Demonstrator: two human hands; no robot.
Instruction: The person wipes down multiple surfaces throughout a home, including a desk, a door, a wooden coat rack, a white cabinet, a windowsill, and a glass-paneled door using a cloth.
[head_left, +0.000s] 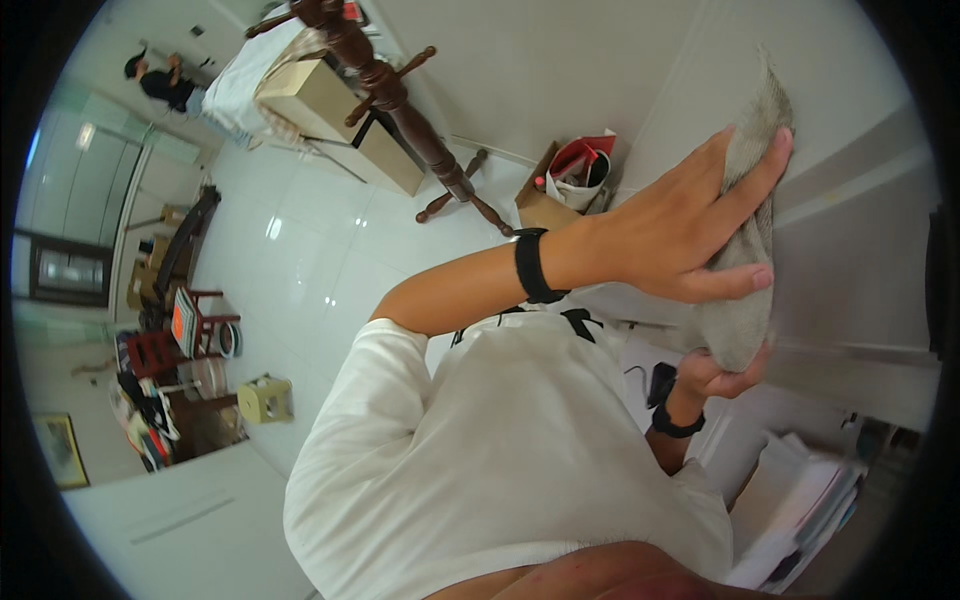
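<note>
My left hand, with a black band on its wrist, reaches across to the right. It grips a grey knit cloth, with the thumb and one finger over it and other fingers partly behind it. The cloth's upper end sticks up past the fingers. Below, my right hand is closed around the lower end of the same cloth; its wrist also bears a black band. Both hands are beside a smooth, pale grey upright surface. Whether the cloth touches that surface I cannot tell.
A dark wooden stand rises near an open cardboard box with a bag in it. Papers are stacked at lower right. A green stool and red chair stand left. Another person is far off at upper left.
</note>
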